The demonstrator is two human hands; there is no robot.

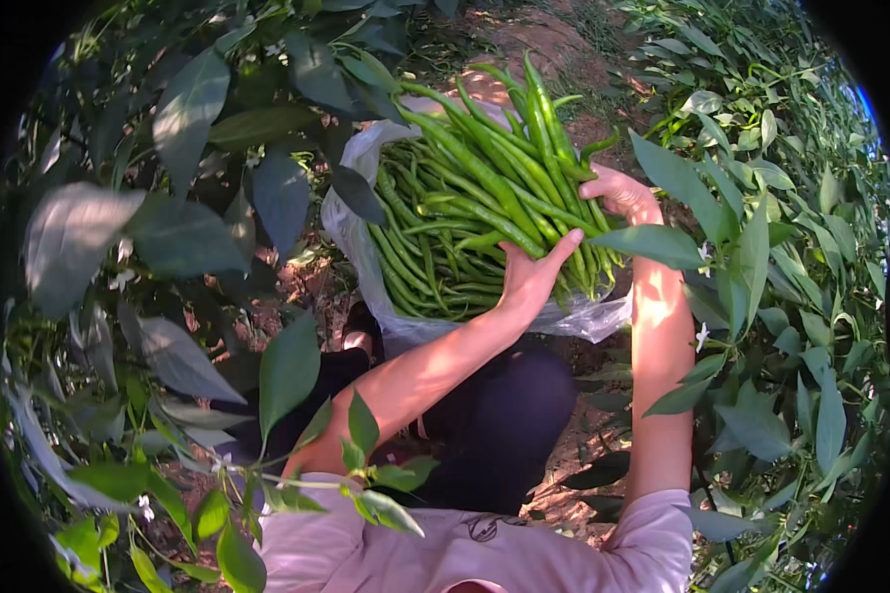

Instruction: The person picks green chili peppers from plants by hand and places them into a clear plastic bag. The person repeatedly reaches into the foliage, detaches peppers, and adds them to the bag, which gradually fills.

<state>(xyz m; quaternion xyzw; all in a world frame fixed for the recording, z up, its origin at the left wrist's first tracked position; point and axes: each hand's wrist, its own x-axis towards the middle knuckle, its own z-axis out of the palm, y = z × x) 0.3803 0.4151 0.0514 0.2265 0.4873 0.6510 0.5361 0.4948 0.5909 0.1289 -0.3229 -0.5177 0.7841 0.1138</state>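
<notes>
A large bunch of long green chili peppers (519,170) lies between my two hands, above the right part of a clear plastic bag (356,159). My left hand (528,276) holds the bunch from the near side, thumb and fingers spread around it. Around its right side curls my right hand (619,194), with some fingers hidden behind the peppers. Many more green chili peppers (423,274) fill the bag, whose crumpled rim is spread wide.
Leafy pepper plants with white flowers rise on the left (193,244) and right (756,259), some leaves overlapping my arms. Reddish bare soil (541,44) runs beyond the bag. My dark-trousered knee (526,400) is just below it.
</notes>
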